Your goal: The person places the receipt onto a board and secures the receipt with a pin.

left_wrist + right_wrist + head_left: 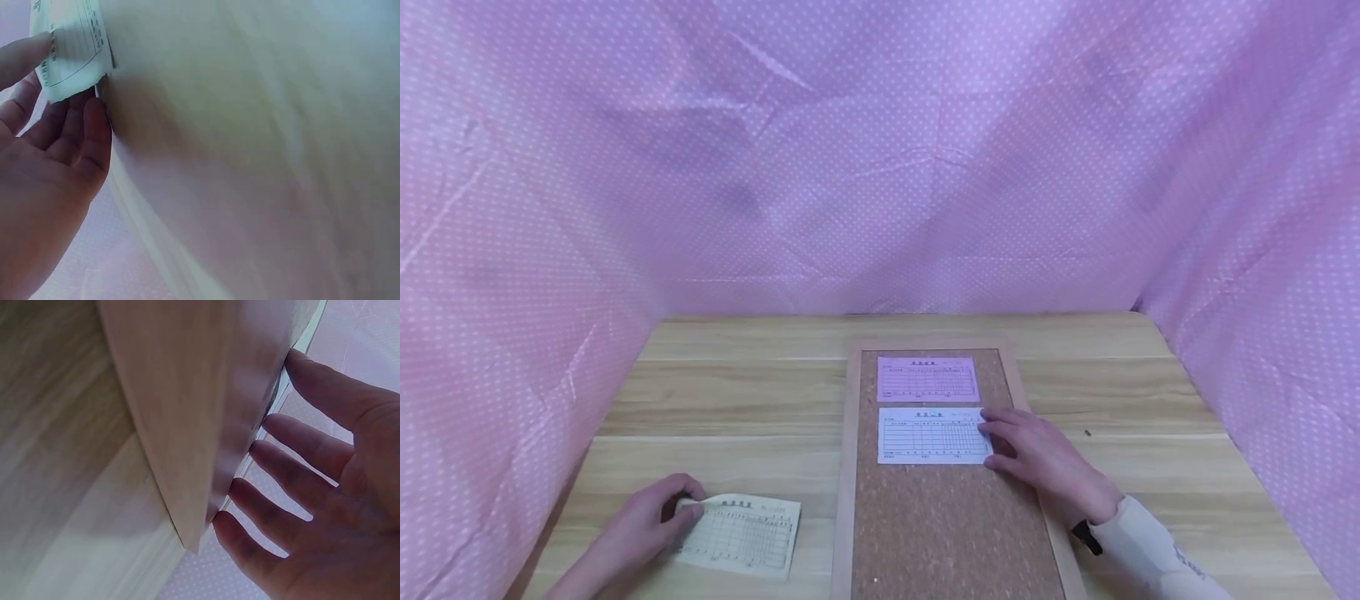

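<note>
My left hand (651,521) pinches the left end of a pale yellow printed receipt slip (748,537) between thumb and fingers, low over the table left of the corkboard. In the left wrist view, the thumb lies over the slip (75,47) with the fingers behind it. My right hand (1045,454) touches the right edge of a white receipt slip (928,437) with extended fingers. That slip lies flat on the corkboard (947,533), just below a pink receipt slip (925,379). The right wrist view shows the fingertips (240,487) spread along the board's wooden frame (181,425).
The wood-grain table (737,375) stands among pink dotted cloth walls (880,167) at the back and both sides. A small dark speck (1087,432) lies right of the board. A tiny white dot (875,580) shows on the lower cork.
</note>
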`<state>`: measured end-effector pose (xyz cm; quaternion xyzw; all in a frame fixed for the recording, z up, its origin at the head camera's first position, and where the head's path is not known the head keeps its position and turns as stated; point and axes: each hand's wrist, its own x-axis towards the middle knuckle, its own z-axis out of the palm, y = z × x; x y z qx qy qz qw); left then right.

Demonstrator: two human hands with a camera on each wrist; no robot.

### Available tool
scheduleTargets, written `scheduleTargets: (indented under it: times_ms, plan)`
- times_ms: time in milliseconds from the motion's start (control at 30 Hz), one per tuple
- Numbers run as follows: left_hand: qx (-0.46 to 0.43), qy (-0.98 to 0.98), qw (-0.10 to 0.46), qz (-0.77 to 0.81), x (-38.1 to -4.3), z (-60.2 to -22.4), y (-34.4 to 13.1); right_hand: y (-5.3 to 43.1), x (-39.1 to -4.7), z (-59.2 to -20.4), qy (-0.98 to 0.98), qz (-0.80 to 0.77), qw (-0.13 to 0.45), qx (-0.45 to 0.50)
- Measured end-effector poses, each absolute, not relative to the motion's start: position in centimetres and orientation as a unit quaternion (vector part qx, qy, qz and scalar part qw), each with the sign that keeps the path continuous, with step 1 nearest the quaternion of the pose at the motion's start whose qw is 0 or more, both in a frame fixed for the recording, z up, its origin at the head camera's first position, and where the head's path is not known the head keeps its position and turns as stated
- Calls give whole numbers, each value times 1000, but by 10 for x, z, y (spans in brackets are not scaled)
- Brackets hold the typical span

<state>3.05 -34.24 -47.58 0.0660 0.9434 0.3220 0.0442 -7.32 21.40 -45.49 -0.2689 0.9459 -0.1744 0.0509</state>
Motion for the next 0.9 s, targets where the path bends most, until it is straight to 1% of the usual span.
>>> scheduleTargets:
  times_ms: [100,200,400,567,700,900]
  plan:
    - [48,931,81,353,29,-470,-338,215,-73,-456,946,-180,51,-266]
    - [50,915,86,390,28,-467,-333,216,-73,-456,945,-187,52,-262]
    - [60,883,50,464,23,-462,-320,217,-72,-457,944,-190,43,-266]
    - [5,874,34,484,18,-451,-304,216,-71,-454,943,-197,40,-267]
    - [-21,856,20,517,11,-441,-282,216,-70,-451,942,-205,42,-262]
    - [3,817,0,576,2,-440,-244,218,-68,-450,938,-227,36,-259]
